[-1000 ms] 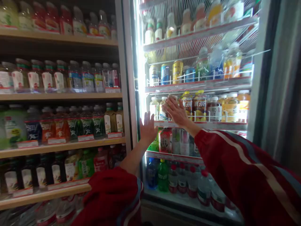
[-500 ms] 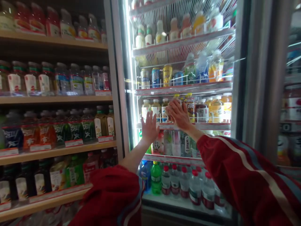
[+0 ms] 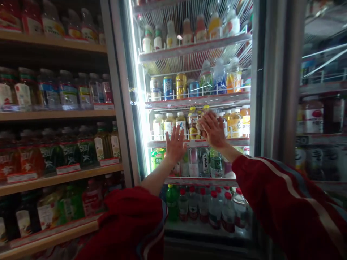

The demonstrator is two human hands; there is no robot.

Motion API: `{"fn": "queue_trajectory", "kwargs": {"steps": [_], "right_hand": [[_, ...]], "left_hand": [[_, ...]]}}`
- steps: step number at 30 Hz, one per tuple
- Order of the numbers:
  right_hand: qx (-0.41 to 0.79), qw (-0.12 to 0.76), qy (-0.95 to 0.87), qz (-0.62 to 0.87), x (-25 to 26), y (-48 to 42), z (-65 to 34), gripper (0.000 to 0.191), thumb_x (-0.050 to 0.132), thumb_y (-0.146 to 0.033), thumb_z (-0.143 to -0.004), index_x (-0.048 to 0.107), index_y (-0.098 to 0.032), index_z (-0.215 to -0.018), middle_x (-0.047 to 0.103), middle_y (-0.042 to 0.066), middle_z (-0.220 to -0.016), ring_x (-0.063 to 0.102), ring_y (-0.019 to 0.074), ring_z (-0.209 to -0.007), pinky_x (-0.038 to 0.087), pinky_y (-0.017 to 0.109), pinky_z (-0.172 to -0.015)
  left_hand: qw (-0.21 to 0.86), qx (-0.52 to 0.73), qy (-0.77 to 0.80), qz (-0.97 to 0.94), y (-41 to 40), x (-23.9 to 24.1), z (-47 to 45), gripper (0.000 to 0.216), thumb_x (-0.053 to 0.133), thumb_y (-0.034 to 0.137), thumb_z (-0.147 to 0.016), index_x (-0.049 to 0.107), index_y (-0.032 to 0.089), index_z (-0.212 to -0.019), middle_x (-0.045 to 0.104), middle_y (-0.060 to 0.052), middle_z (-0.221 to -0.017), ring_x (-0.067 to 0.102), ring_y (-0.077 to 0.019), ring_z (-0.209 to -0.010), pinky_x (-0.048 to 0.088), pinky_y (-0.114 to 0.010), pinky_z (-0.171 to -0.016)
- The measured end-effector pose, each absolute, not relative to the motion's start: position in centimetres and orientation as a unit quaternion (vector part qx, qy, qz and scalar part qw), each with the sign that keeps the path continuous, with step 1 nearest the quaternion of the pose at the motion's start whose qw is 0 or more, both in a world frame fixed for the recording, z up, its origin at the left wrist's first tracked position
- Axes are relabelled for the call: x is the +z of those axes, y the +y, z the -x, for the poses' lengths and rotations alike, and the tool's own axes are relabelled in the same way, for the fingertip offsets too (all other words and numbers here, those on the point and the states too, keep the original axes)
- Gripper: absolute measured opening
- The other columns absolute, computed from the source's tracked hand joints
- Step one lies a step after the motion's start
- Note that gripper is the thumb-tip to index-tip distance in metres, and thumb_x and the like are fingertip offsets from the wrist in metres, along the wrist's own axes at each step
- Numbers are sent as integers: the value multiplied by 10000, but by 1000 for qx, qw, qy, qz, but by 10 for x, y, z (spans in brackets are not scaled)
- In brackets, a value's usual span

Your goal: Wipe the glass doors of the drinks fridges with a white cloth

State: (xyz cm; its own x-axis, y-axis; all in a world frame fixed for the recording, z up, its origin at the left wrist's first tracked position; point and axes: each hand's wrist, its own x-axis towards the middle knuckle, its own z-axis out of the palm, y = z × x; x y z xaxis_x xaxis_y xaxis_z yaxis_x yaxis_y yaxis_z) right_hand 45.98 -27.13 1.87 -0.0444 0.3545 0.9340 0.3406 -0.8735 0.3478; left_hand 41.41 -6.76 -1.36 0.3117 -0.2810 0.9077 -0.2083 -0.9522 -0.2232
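Note:
My left hand [image 3: 175,146] is raised with its fingers spread, palm toward the glass door [image 3: 187,145] of a lit drinks cooler. My right hand [image 3: 215,131] is to its right, pressed over a crumpled pale cloth [image 3: 200,125] against the glass. Only the cloth's left edge shows past the fingers. Behind the hands, inside the cooler, is a row of bottles, among them a yellow-capped tea bottle [image 3: 192,122] between the two hands.
Wooden shelves [image 3: 62,115] with bottled drinks stand on the left. Drink cans [image 3: 181,86] sit on a cooler shelf above my hands, and red-capped bottles [image 3: 214,209] at the bottom. The metal door frame [image 3: 273,108] runs upright at right, with another cooler beyond it.
The view has turned to the right. Against the bottles behind the glass, both hands have moved right, the right one with the cloth under it. The left stays spread.

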Motion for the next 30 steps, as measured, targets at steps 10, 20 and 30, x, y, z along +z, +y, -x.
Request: {"fn": "queue_trajectory", "kwargs": {"steps": [10, 20, 30], "right_hand": [[639, 57, 302, -706, -8, -306, -455, 446, 441, -280, -891, 442, -251, -1335, 400, 62, -1446, 261, 243, -1377, 129, 516, -1124], [677, -24, 212, -704, -10, -343, -456, 476, 432, -272, -881, 429, -202, -1353, 344, 104, -1470, 236, 278, -1384, 185, 525, -1110], [713, -77, 145, -682, -2, -377, -463, 423, 398, -300, -898, 494, -165, -1287, 374, 141, -1442, 255, 295, -1378, 280, 547, -1069]], "left_hand": [[33, -576, 205, 791, -97, -17, -423, 625, 522, 269, -814, 308, 155, -1390, 262, -141, -1507, 171, -260, -1411, 121, -528, -1139], [36, -559, 225, 797, -116, -20, -426, 631, 521, 265, -809, 301, 156, -1391, 250, -138, -1512, 150, -266, -1415, 106, -536, -1137], [42, -572, 243, 782, -128, -27, -431, 605, 530, 247, -809, 329, 169, -1374, 297, -138, -1494, 212, -270, -1399, 127, -544, -1130]]}}
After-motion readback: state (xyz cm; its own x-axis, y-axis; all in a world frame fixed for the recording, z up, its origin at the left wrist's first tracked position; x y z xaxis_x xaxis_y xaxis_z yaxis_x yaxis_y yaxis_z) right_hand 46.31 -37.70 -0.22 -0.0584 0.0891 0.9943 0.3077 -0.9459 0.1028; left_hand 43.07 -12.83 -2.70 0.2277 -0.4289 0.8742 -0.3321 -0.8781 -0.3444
